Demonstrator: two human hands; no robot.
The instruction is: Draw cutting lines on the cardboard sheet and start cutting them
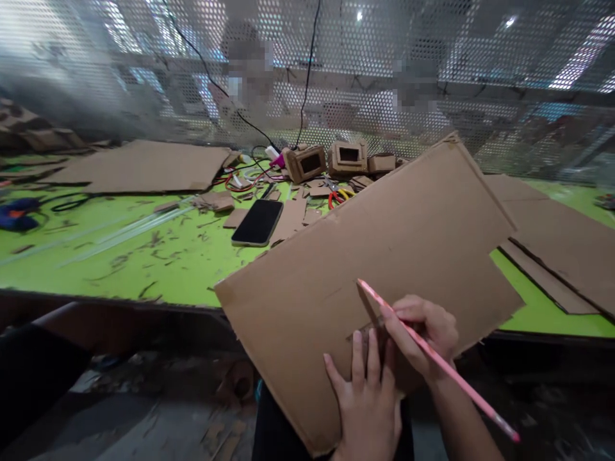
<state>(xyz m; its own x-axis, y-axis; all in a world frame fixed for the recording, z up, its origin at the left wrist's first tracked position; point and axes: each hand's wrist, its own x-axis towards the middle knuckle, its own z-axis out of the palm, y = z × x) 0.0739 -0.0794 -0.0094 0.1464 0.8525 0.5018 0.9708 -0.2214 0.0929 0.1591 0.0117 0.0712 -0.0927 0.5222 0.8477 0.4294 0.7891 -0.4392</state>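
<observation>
A large sheet of brown cardboard point(298, 307) slants across my lap, its upper part over the table's front edge. My left hand point(368, 397) lies flat on it, fingers spread and pointing away from me. Between the fingers of my right hand point(427, 330) is a pink pencil point(461, 384), its tip at or just above the cardboard. By my left fingertips lies a small, thin, dark-edged strip point(362, 328), partly covered by my hands; I cannot make out what it is. Faint lines show on the cardboard near the tip.
The green table point(173, 269) carries a black phone point(258, 222), small cardboard boxes point(348, 157), red-and-yellow-handled tools point(341, 196), clear sticks point(139, 227), and a blue glue gun point(20, 213). More cardboard sheets lie at left point(154, 168) and right point(567, 237). Perforated metal mesh stands behind.
</observation>
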